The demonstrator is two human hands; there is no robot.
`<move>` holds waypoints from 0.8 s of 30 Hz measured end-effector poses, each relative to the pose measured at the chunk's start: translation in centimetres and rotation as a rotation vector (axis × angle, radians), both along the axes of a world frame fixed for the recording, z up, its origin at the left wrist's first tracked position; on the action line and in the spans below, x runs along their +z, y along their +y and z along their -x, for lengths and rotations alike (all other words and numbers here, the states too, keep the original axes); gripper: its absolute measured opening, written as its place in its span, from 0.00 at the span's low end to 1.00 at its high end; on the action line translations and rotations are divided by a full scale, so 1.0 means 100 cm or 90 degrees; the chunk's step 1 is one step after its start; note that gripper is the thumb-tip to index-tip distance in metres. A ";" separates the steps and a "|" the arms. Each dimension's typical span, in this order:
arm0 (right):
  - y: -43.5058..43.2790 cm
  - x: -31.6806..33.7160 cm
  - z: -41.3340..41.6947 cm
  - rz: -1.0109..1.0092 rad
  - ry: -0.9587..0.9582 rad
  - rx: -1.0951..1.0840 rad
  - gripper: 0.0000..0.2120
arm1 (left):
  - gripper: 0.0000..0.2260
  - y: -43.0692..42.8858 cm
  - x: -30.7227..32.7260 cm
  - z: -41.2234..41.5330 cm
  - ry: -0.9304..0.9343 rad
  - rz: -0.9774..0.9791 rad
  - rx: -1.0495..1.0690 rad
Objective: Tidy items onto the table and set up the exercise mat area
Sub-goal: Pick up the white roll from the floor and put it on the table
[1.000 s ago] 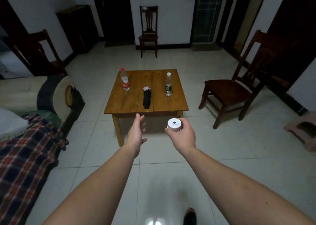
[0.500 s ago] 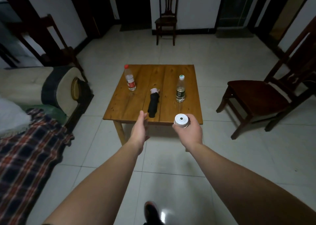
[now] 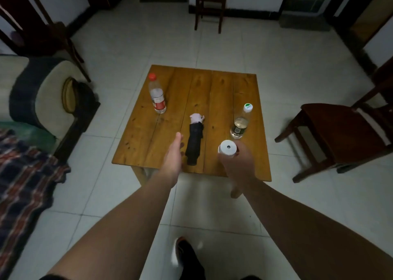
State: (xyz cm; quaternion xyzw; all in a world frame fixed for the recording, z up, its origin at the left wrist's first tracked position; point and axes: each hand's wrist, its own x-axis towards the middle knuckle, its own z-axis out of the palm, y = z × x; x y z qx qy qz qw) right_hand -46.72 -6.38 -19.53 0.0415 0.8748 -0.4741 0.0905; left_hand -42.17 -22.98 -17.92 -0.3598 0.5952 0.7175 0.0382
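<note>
A low wooden table [image 3: 140, 143] stands on the tiled floor in front of me. On it are a red-capped bottle [image 3: 157, 94] at the left, a folded black umbrella [image 3: 194, 141] with a pale handle in the middle, and a green-capped bottle [image 3: 241, 122] at the right. My right hand [image 3: 238, 165] grips a white paper roll [image 3: 227, 148] over the table's near right part, just in front of the green-capped bottle. My left hand [image 3: 173, 158] hangs with straight fingers over the near edge, just left of the umbrella, holding nothing.
A sofa arm [image 3: 42, 92] and a plaid blanket [image 3: 23, 173] lie at the left. A dark wooden chair [image 3: 344, 135] stands at the right, another chair [image 3: 209, 5] by the far wall. My shoe [image 3: 187, 256] shows on the floor below.
I have walked up to the table; both hands, earlier short of its near edge, now reach over the tabletop. The right hand still holds the roll.
</note>
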 end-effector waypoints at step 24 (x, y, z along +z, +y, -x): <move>-0.015 -0.204 0.119 -0.211 -0.194 0.161 0.26 | 0.29 -0.015 -0.139 0.099 -0.158 0.037 0.048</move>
